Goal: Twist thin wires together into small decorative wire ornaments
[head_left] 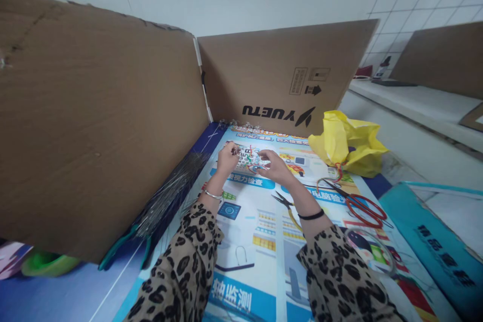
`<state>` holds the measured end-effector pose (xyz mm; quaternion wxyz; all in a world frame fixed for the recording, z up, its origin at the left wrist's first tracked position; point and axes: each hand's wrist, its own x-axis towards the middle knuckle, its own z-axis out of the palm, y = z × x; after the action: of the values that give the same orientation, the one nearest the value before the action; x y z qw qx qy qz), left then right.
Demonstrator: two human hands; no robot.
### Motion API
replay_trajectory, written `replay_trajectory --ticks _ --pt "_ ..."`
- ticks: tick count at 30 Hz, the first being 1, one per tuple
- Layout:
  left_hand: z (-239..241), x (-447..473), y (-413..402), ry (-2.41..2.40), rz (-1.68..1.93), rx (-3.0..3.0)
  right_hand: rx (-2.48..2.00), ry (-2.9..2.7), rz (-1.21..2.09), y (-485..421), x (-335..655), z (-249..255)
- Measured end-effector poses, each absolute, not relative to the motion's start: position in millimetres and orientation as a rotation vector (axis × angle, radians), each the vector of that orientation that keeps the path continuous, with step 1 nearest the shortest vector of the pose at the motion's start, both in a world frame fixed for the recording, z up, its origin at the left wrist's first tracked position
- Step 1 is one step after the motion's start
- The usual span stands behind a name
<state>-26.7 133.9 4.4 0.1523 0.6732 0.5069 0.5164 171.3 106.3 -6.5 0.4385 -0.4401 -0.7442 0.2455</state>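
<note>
My left hand [227, 159] and my right hand [274, 167] meet over a printed poster [260, 241] on the table. Both pinch a small tangle of thin coloured wires and beads [251, 159] held between them. The fingers of each hand are curled closed on that piece. Leopard-print sleeves cover both forearms. A silver bangle sits on the left wrist and a black band on the right.
Cardboard panels [94, 126] wall off the left and back. A bundle of thin metal wires [171, 188] lies at left. Small pliers [285, 205] and red-handled scissors [362, 206] lie at right, near a yellow plastic bag [349, 143]. A blue bag [433, 241] is at far right.
</note>
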Motion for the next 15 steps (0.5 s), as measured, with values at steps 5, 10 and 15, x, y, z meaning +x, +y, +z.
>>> replay_trajectory --ticks 5,10,15 --pt "4 -28 135 1.483 1.520 1.871 -1.054 -1.648 0.795 106 179 -8" --pt "4 -24 133 1.535 1.541 1.860 -0.988 -1.585 1.092 99 178 -5" --pt "5 -12 127 1.564 1.538 1.898 -0.942 -1.424 1.107 97 161 -9"
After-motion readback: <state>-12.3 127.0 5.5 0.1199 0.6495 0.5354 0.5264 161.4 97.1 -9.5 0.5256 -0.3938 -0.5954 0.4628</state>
